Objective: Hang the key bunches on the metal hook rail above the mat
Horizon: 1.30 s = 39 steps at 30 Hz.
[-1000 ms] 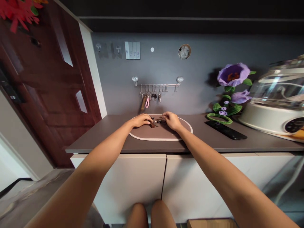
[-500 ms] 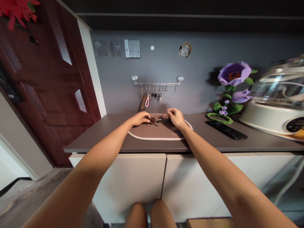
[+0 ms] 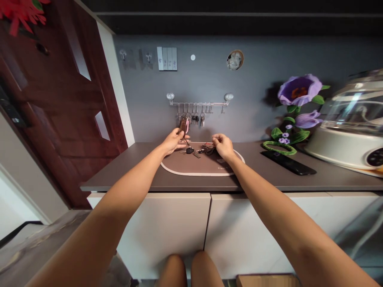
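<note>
My left hand [image 3: 173,141] is raised a little above an oval brown mat [image 3: 194,166] on the counter, fingers pinched on a key ring whose dark fob [image 3: 189,150] dangles below it. My right hand [image 3: 223,146] rests at the mat's back edge with fingers closed on another bunch of keys [image 3: 206,150] lying on the mat. Just behind, a metal hook rail [image 3: 199,104] on the grey wall carries several hanging key sets [image 3: 191,118], one with a pink loop.
A dark phone [image 3: 291,162] lies on the grey counter [image 3: 134,171] to the right, beside a purple flower ornament [image 3: 295,107] and a white appliance with a clear lid [image 3: 350,127]. A dark red door [image 3: 56,103] stands at left. White cabinet fronts are below.
My left hand has lifted off the mat toward the rail, taking a key set up with it. My right hand has shifted slightly right and stays on the other keys.
</note>
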Available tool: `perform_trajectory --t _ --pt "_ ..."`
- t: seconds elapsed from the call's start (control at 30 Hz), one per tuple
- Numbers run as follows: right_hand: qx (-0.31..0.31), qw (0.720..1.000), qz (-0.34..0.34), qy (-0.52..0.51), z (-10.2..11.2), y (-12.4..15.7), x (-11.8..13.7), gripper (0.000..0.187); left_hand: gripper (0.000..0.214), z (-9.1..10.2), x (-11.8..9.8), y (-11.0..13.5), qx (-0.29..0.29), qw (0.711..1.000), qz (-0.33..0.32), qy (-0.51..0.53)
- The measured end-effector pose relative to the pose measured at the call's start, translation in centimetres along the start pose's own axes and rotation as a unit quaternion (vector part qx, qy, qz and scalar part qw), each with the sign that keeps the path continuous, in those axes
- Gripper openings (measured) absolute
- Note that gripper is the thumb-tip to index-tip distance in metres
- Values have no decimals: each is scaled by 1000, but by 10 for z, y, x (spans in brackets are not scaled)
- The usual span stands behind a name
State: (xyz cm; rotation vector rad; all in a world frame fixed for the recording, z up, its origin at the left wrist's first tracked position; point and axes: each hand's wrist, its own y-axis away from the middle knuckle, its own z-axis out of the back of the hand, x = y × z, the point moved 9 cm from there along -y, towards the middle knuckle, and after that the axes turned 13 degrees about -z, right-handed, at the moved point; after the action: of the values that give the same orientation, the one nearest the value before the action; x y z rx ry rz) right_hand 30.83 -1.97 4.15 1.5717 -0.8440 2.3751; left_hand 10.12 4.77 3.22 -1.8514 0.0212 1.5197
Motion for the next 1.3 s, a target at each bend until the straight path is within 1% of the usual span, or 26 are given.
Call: perform_trajectory --t 0.1,0.3,0.5,0.6,0.73,0.83,0.97,1.13,1.2,1.3 --pt "5 1000 6 -20 -1 -3 -2 19 29 -3 -4 1 -12 997 4 74" --pt "13 999 11 -52 -3 -3 1 18 25 -4 -13 2 -40 986 -2 162" --pt "55 995 2 -85 -14 4 5 18 23 -7 -21 0 -52 972 -9 227" --pt "64 996 30 -59 -19 9 11 19 23 -9 -22 0 -60 968 -8 245" --pt "75 994 78 6 -28 20 22 21 25 -12 -24 0 -54 964 -13 260" --pt "91 988 118 52 -36 29 31 22 26 -16 -25 0 -47 962 -12 269" --pt "101 978 167 74 -44 38 42 21 26 -19 -26 1 -42 958 -10 283" --pt "121 970 190 90 -56 42 43 20 25 -22 -27 2 -36 954 -11 297" --pt "113 972 185 92 -57 41 41 21 24 -23 -29 2 -30 955 -18 296" --pt "98 975 175 94 -57 40 39 27 23 -24 -30 2 -24 956 -23 291"
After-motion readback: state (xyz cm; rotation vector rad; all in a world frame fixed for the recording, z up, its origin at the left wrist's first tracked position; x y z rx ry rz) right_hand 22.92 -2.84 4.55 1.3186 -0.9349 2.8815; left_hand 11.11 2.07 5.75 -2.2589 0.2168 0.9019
